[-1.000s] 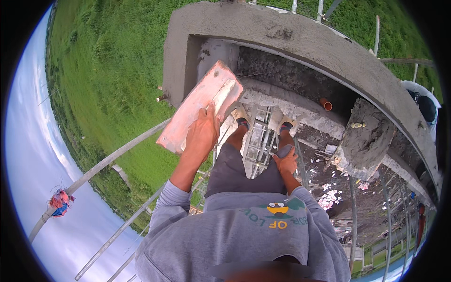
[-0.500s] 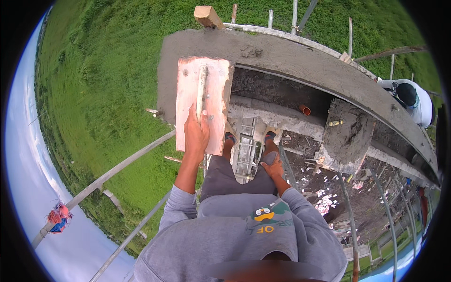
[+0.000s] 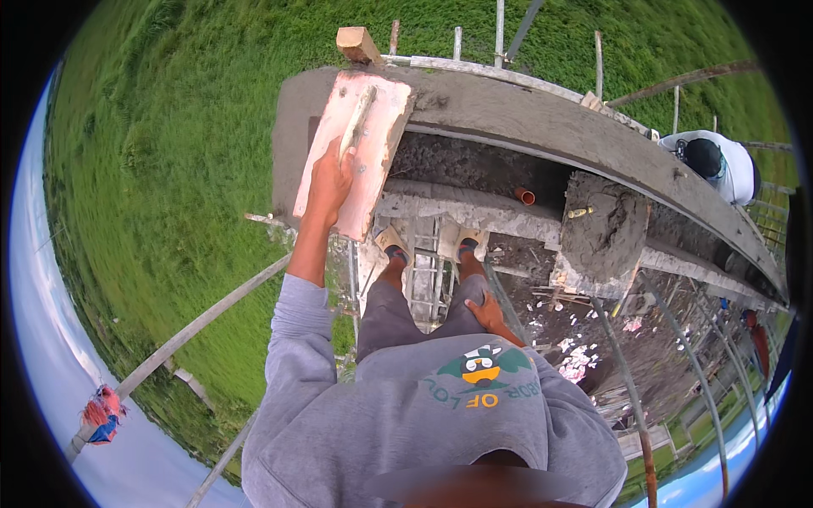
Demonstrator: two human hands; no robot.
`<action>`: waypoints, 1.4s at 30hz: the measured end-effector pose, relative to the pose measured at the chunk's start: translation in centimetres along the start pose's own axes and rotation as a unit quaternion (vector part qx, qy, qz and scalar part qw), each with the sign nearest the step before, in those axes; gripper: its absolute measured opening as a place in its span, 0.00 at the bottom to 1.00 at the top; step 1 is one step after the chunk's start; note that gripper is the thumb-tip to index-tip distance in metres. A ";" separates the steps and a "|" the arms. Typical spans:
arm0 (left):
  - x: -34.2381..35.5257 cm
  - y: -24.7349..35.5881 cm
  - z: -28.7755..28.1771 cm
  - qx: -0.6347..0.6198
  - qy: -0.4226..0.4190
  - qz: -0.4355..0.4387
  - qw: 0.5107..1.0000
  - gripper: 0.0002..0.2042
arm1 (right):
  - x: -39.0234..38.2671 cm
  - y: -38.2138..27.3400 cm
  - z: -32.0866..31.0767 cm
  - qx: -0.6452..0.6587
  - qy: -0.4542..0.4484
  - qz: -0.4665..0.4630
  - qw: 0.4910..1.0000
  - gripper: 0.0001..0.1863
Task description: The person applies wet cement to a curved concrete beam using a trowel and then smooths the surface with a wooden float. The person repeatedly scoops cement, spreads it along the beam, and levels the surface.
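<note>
My left hand (image 3: 329,182) is closed round the handle of a large pinkish wooden float (image 3: 373,140). The float lies tilted over the left end of a band of wet grey mortar (image 3: 517,102) on top of the wall; whether it presses on the mortar I cannot tell. On my thigh rests my right hand (image 3: 488,313), fingers stretched out and holding nothing. To the right, a board heaped with mortar (image 3: 605,224) carries a trowel, whose pale handle (image 3: 580,212) sticks out of the heap.
A wood block (image 3: 359,45) stands at the wall's far left corner. An orange pipe end (image 3: 525,196) pokes out below the wall top. My feet stand on scaffold planks (image 3: 461,241) beside a ladder. Another person (image 3: 720,165) bends over the wall at far right. Poles (image 3: 203,313) surround me.
My left hand has moved the float a little left and turned it so its top leans right. My right hand's fingers have spread out on the thigh. The whole view has shifted slightly.
</note>
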State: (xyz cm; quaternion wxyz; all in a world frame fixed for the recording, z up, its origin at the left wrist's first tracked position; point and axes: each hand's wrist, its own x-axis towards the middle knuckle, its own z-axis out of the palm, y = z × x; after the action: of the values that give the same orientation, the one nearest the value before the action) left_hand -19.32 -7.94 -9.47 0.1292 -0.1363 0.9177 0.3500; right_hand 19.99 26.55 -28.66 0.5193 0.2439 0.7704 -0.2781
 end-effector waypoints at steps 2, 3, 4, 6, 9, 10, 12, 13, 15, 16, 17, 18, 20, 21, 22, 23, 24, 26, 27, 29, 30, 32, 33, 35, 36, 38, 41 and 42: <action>0.4 -0.4 0.8 -0.021 0.007 0.044 0.999 0.16 | -0.2 -0.4 0.0 0.006 0.003 -0.001 1.000 0.57; 0.6 -0.5 1.1 -0.035 0.007 0.059 0.998 0.16 | -0.2 -0.5 0.0 0.012 0.004 -0.001 1.000 0.57; 0.5 -0.7 1.5 -0.045 0.005 0.052 0.998 0.15 | -0.2 -0.7 0.0 0.019 0.008 0.007 1.000 0.57; -0.2 -1.0 1.8 -0.025 0.030 0.003 0.999 0.15 | -0.3 -0.7 0.0 0.011 0.003 0.003 1.000 0.57; -3.2 -1.1 1.2 -0.027 0.081 -0.049 0.995 0.15 | -0.4 -0.5 0.0 0.012 0.012 0.005 1.000 0.57; -4.7 -1.0 1.1 -0.038 0.064 -0.044 0.996 0.16 | -0.5 -0.4 0.0 0.010 0.014 0.016 1.000 0.57; -7.3 -0.3 1.4 -0.032 0.019 0.010 0.999 0.16 | -0.6 -0.3 0.0 0.042 0.014 -0.007 0.999 0.56; -8.3 0.4 2.3 -0.019 -0.009 0.059 0.998 0.17 | -0.6 -0.4 -0.1 0.047 0.006 0.014 0.999 0.55; -9.9 2.4 5.1 -0.041 -0.070 0.087 0.993 0.18 | -0.6 -0.7 -0.5 0.046 0.009 -0.004 0.999 0.54; -10.3 3.4 6.7 -0.053 -0.090 0.100 0.990 0.19 | -0.7 -0.8 -0.7 0.039 0.012 0.008 0.999 0.53; -10.4 4.5 8.2 -0.068 -0.114 0.098 0.986 0.19 | -0.7 -1.0 -1.0 0.034 0.011 -0.003 0.999 0.53; -10.4 5.5 9.6 -0.060 -0.126 0.101 0.985 0.20 | -0.8 -1.2 -1.3 0.029 0.014 -0.008 0.999 0.53; -10.4 6.7 11.3 -0.049 -0.160 0.100 0.981 0.21 | -1.0 -1.3 -1.9 0.021 0.007 -0.014 1.000 0.52; -10.4 7.1 11.8 -0.056 -0.164 0.110 0.979 0.22 | -1.1 -1.1 -2.2 0.017 -0.005 -0.013 1.000 0.51; -10.3 7.2 12.0 -0.045 -0.179 0.098 0.978 0.22 | -1.1 -1.0 -2.4 0.019 -0.008 -0.002 1.000 0.51; -10.4 7.1 11.9 -0.041 -0.185 0.090 0.978 0.22 | -1.3 -0.8 -2.6 0.014 -0.016 -0.013 1.000 0.51; -10.5 6.8 11.7 -0.040 -0.182 0.086 0.979 0.22 | -1.2 -0.5 -2.7 0.012 -0.016 -0.016 1.000 0.51; -10.8 5.9 10.9 -0.043 -0.161 0.068 0.984 0.22 | -1.2 -0.1 -2.8 0.001 -0.013 -0.012 1.000 0.49; -10.9 5.5 10.4 -0.047 -0.144 0.055 0.987 0.22 | -1.2 0.1 -2.9 0.004 -0.012 -0.033 0.999 0.49; -11.1 4.4 9.5 -0.042 -0.106 0.044 0.993 0.23 | -1.0 0.3 -2.9 0.005 -0.007 -0.033 0.999 0.49; -11.3 3.8 9.0 -0.033 -0.088 0.043 0.995 0.23 | -1.0 0.3 -3.0 0.006 0.000 -0.039 0.999 0.49; -11.6 2.7 8.0 -0.052 -0.052 0.013 0.997 0.23 | -0.9 0.2 -3.2 0.004 -0.005 -0.043 0.999 0.48; -12.0 2.1 7.3 -0.080 -0.036 -0.019 0.996 0.23 | -1.0 0.1 -3.4 0.001 -0.004 -0.024 1.000 0.48; -12.7 0.8 5.9 -0.121 -0.004 -0.056 0.991 0.22 | -1.1 0.0 -3.7 0.016 0.010 -0.057 0.998 0.47; -13.3 0.2 5.2 -0.133 0.007 -0.067 0.989 0.22 | -1.4 -0.1 -3.9 0.011 0.007 -0.049 0.999 0.47; -14.0 -1.0 3.9 -0.141 0.020 -0.089 0.986 0.21 | -1.5 -0.3 -4.2 0.001 0.021 -0.052 0.998 0.46; -13.5 -2.5 2.4 -0.180 0.091 -0.052 0.978 0.21 | -1.3 -1.1 -4.8 0.026 0.022 -0.054 0.998 0.45; -12.7 -2.9 1.9 -0.165 0.094 -0.088 0.978 0.21 | -1.1 -1.5 -5.1 0.035 0.037 -0.091 0.995 0.45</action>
State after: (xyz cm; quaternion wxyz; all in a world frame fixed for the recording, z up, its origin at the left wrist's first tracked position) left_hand -6.28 -6.73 -8.37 0.0480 -0.2680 0.8397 0.4698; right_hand 16.03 28.86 -25.79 0.4543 0.2004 0.7979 -0.3417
